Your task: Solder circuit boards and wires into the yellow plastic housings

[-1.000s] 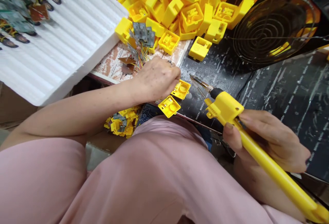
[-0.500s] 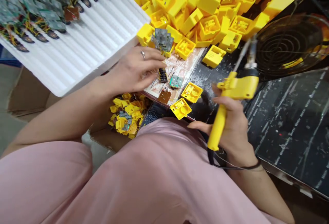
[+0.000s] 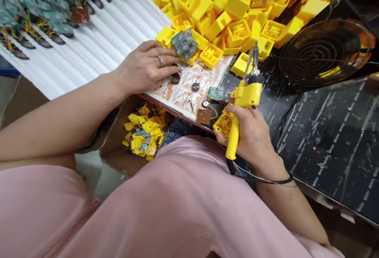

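My left hand (image 3: 146, 68) has its fingers curled against a stack of small black speakers (image 3: 175, 78); the thumb is hidden underneath. Just beyond the fingertips, grey-green circuit boards (image 3: 184, 44) lean on yellow cases. A yellow soldering gun (image 3: 245, 96) is gripped in my right hand (image 3: 254, 131), its metal tip pointing up and away. Partly behind that hand are yellow case halves (image 3: 222, 123). Between the hands lie a single speaker (image 3: 195, 87), a green circuit board (image 3: 216, 93), a speaker with wires (image 3: 205, 104) and a brown board (image 3: 204, 116).
Yellow plastic cases (image 3: 237, 1) are heaped at the back. A ribbed white foam tray (image 3: 118, 32) at left bears many wired boards and speakers. At right stands a black fan (image 3: 319, 56) on the dark tabletop (image 3: 325, 131). Below is a cardboard box (image 3: 115, 143) with yellow parts.
My left hand has shifted left with the speaker stack, and the boards have tilted. One speaker now lies apart. My right hand has moved left with the soldering gun, over the case halves.
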`<state>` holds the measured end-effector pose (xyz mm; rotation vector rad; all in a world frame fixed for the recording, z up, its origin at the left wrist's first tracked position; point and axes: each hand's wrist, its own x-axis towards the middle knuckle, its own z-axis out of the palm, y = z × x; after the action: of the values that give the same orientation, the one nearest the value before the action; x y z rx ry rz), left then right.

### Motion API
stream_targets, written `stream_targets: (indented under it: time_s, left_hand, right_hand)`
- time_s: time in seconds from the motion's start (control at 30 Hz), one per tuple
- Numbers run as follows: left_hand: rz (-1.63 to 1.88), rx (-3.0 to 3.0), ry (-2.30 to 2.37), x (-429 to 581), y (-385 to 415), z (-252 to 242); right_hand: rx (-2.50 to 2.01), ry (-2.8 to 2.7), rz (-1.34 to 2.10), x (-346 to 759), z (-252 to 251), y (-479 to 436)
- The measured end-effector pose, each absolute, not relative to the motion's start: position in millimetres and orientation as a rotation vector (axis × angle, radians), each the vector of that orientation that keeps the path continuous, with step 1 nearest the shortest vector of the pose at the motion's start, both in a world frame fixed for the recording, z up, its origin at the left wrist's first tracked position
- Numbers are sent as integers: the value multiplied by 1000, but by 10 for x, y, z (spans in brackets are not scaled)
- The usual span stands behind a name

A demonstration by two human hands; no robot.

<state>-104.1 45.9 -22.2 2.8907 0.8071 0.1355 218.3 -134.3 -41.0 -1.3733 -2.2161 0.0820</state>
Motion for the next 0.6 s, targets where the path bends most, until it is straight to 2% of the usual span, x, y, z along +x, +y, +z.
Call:
stream_targets:
  time_s: [0.13,0.23,0.4,0.6]
  left_hand:
    - [274,2858,868,-901,233,-164]
    - [394,2900,714,-490,-98,-152]
    - [82,2907,365,139,-399,-229]
    - [123,2933,380,-382,-406,-37]
  right_hand:
    - [-1236,-2164,250,2346,-430,-1408]
    - [-1215,-2012,325,2450,-395,-1442]
    - [-1339,-1889,145,2611,-221,-1372]
    - [-1387,-2103,-45,2731,-161,-1015]
